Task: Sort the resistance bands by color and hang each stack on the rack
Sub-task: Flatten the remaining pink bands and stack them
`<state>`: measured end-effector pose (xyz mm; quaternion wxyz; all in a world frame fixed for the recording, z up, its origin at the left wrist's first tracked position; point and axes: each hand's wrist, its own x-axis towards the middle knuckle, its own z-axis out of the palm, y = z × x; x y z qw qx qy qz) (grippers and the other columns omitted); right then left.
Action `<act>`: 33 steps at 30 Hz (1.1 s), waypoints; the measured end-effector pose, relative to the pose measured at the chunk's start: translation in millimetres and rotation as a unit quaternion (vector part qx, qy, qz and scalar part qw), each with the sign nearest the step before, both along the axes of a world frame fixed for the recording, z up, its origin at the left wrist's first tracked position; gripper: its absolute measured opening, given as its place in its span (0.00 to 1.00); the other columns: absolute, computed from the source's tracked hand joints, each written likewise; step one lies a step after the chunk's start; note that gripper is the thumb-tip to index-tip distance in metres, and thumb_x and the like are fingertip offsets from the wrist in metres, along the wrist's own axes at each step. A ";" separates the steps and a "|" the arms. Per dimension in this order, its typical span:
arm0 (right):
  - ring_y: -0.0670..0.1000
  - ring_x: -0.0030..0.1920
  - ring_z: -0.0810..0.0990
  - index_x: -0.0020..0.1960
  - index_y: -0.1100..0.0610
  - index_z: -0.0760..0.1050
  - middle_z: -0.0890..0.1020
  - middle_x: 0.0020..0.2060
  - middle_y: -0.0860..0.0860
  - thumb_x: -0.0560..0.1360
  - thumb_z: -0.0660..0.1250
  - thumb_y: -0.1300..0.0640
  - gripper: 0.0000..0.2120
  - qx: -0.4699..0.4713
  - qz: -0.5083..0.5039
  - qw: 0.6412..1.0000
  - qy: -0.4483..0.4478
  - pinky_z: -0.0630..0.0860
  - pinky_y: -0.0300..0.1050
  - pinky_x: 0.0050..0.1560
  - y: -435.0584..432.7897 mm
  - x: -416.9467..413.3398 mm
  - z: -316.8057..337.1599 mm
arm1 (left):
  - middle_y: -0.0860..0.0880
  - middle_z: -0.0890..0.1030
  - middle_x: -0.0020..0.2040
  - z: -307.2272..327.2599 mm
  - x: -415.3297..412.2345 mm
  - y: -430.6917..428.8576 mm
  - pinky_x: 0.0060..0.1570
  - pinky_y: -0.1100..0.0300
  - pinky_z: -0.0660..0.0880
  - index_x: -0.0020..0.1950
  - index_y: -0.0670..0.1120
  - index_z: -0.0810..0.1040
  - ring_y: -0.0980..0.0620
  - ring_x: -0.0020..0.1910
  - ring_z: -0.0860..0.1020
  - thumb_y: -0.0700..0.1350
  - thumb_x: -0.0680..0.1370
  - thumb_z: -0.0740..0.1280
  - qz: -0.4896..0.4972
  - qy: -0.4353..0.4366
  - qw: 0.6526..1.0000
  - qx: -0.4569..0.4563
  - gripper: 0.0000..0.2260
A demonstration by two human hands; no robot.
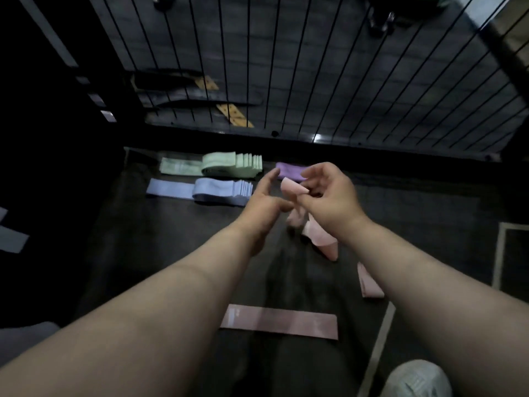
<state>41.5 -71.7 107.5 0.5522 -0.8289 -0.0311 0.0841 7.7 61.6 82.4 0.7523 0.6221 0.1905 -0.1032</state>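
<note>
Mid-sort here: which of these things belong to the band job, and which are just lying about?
Part of the job: mint-green fabric band stack; pale-blue fabric band stack; purple fabric band; pink fabric band pinched by the right hand, left hand open beside it; flat pink band on the floor; black wire grid.
Lying about: black straps with tan patches behind the grid; grey shoe.

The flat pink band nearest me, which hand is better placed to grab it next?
Probably the left. The left hand is open and holds nothing, while the right hand pinches a folded pink band. The flat pink band lies between both forearms, so reach looks about equal.
</note>
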 end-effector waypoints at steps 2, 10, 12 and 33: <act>0.41 0.36 0.80 0.50 0.56 0.76 0.83 0.41 0.52 0.71 0.72 0.73 0.16 0.025 0.049 0.998 0.009 0.77 0.35 0.38 -1.7 -7.6 40.8 | 0.50 0.81 0.54 38.3 -4.1 5.8 0.41 0.70 0.74 0.68 0.47 0.75 0.59 0.49 0.79 0.31 0.73 0.65 -0.018 -0.034 0.998 -0.041 0.25; 0.52 0.43 0.83 0.50 0.57 0.83 0.86 0.44 0.56 0.78 0.70 0.56 0.05 0.070 0.067 0.995 0.036 0.79 0.47 0.43 -9.6 -50.1 175.2 | 0.47 0.78 0.36 167.6 -46.2 23.2 0.32 0.62 0.71 0.49 0.40 0.79 0.55 0.31 0.75 0.40 0.78 0.71 -0.111 -0.120 0.985 0.062 0.04; 0.48 0.39 0.83 0.49 0.58 0.82 0.85 0.42 0.56 0.80 0.69 0.56 0.06 0.082 0.062 0.995 0.013 0.79 0.41 0.38 -11.2 -66.1 198.1 | 0.44 0.79 0.40 192.9 -65.3 25.6 0.36 0.58 0.72 0.53 0.42 0.79 0.51 0.35 0.77 0.42 0.77 0.72 -0.144 -0.139 0.978 0.056 0.07; 0.48 0.46 0.85 0.52 0.57 0.77 0.84 0.46 0.53 0.83 0.63 0.61 0.04 0.269 -0.126 0.955 -0.012 0.81 0.43 0.45 -114.2 -124.1 226.5 | 0.38 0.82 0.42 193.1 -160.2 80.0 0.38 0.56 0.76 0.49 0.35 0.81 0.45 0.38 0.80 0.43 0.68 0.82 -0.207 -0.046 0.961 0.177 0.18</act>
